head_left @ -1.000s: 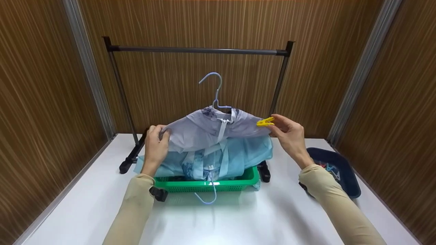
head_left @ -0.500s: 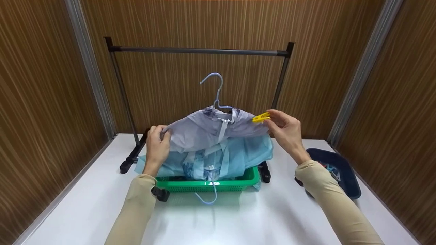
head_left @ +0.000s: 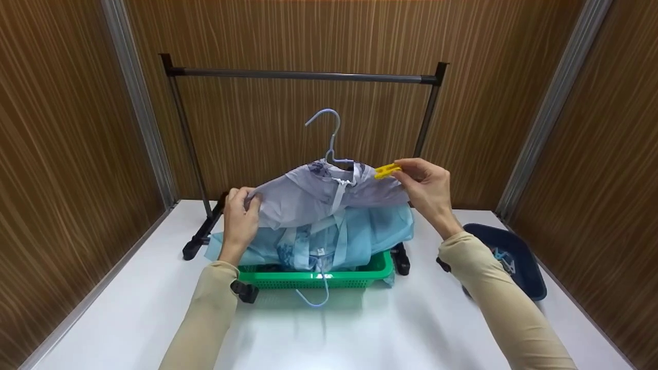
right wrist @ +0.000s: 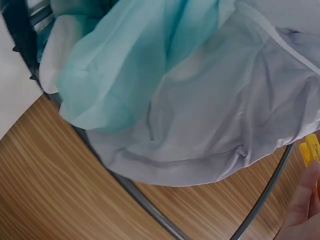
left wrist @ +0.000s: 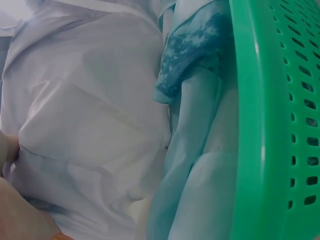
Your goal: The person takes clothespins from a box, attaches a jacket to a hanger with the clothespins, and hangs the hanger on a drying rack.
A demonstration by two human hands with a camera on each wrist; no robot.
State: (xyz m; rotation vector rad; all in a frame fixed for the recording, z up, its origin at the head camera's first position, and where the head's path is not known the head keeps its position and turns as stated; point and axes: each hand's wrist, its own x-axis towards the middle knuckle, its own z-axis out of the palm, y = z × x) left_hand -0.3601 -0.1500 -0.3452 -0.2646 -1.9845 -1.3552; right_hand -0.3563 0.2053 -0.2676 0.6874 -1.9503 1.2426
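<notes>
A pale lilac garment (head_left: 298,200) with a white drawstring hangs on a light blue hanger (head_left: 334,128), whose hook points up. My left hand (head_left: 240,221) pinches the garment at its left shoulder; in the left wrist view the thumb and a finger show at the cloth's edge. Between thumb and fingertips my right hand (head_left: 429,192) holds a yellow clothespin (head_left: 387,170) by its handles. The pin's tip is at the garment's right shoulder line; whether it touches the cloth I cannot tell. Below lies a light blue garment (head_left: 383,231) with another hanger (head_left: 316,304), its hook toward me.
The light blue garment lies over a green basket (head_left: 313,281). Behind stands a dark clothes rack (head_left: 303,75) with its feet beside the basket. A navy tray (head_left: 532,280) with several clothespins sits at the right. Wood-patterned walls enclose the white table (head_left: 370,329).
My right hand has moved left and slightly up with the yellow clothespin, along the garment's shoulder toward the collar. The left hand keeps its hold at the left shoulder.
</notes>
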